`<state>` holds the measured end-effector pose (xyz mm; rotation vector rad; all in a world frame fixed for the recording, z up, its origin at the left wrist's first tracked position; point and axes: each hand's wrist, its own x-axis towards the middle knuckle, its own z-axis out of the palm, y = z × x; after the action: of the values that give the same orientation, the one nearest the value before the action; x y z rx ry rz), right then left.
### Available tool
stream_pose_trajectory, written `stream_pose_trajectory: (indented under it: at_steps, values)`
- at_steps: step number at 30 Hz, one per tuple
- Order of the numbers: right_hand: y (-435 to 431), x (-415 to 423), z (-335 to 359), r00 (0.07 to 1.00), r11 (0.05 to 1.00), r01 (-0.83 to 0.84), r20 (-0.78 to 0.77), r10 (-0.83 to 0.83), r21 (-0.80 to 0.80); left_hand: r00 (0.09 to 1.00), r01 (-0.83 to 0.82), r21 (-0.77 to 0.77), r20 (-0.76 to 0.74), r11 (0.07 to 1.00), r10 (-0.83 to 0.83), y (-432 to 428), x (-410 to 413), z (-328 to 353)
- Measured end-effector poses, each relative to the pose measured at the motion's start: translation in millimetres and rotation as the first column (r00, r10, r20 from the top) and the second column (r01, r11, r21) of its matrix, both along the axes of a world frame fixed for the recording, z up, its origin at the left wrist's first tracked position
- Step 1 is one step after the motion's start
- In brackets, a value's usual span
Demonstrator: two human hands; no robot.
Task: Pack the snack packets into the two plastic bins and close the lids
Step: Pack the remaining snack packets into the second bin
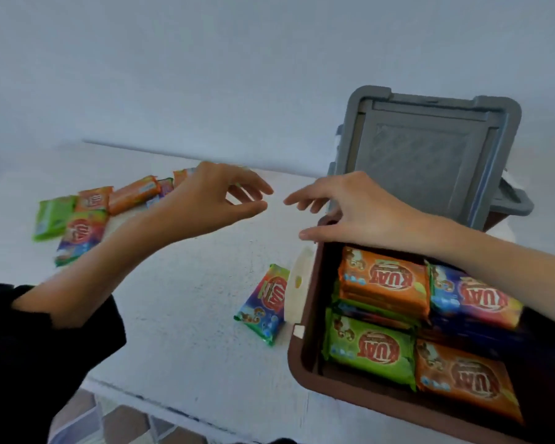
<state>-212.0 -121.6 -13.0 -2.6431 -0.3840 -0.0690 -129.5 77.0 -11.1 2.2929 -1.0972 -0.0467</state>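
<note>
A brown plastic bin [305, 357] stands at the right, filled with orange, green and purple snack packets [378, 350]. Its grey lid [430, 155] stands raised at the back. A white latch [298, 283] hangs on the bin's left side. One multicoloured packet [265, 304] lies on the table just left of the bin. A loose pile of packets [87, 213] lies at the far left. My left hand [212, 197] hovers above the table beside that pile, fingers apart and empty. My right hand [350, 209] hovers over the bin's back left corner, fingers spread, holding nothing.
The white table [180, 315] meets a pale wall [205, 75] at the back. Its front edge runs along the lower left, with tiled floor [119, 424] below. Only one bin is in view.
</note>
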Motion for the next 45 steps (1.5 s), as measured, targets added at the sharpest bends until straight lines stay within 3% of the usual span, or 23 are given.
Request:
stream_pose_trajectory:
  at_steps: [5,9,14,20,32,39,45]
  values:
    - [49,61,-27,0.965,0.965,-0.236,-0.14,0.22,-0.11,0.952,-0.305,0.011,-0.006,0.952,0.306,77,33,-32]
    - [81,89,-60,0.841,0.847,-0.489,-0.368,0.396,-0.207,0.869,-0.493,0.081,0.0,0.866,0.495,130,59,-70]
    - [99,96,-89,0.652,0.661,-0.712,-0.574,0.495,-0.239,0.661,-0.741,0.111,-0.051,0.662,0.749,184,84,-123]
    - [96,90,-99,0.53,0.53,-0.82,-0.634,0.563,-0.215,0.474,-0.873,0.132,-0.001,0.47,0.88,207,102,-154]
    - [96,83,-99,0.494,0.42,-0.865,-0.604,0.625,-0.274,0.413,-0.902,0.086,-0.113,0.423,0.904,198,128,-168]
    - [99,89,-101,0.648,0.551,-0.76,-0.46,0.607,-0.344,0.429,-0.889,0.124,-0.108,0.44,0.897,201,129,-162]
    - [95,86,-103,0.655,0.481,-0.755,-0.537,0.531,-0.446,0.444,-0.88,0.139,-0.102,0.455,0.89,200,128,-158]
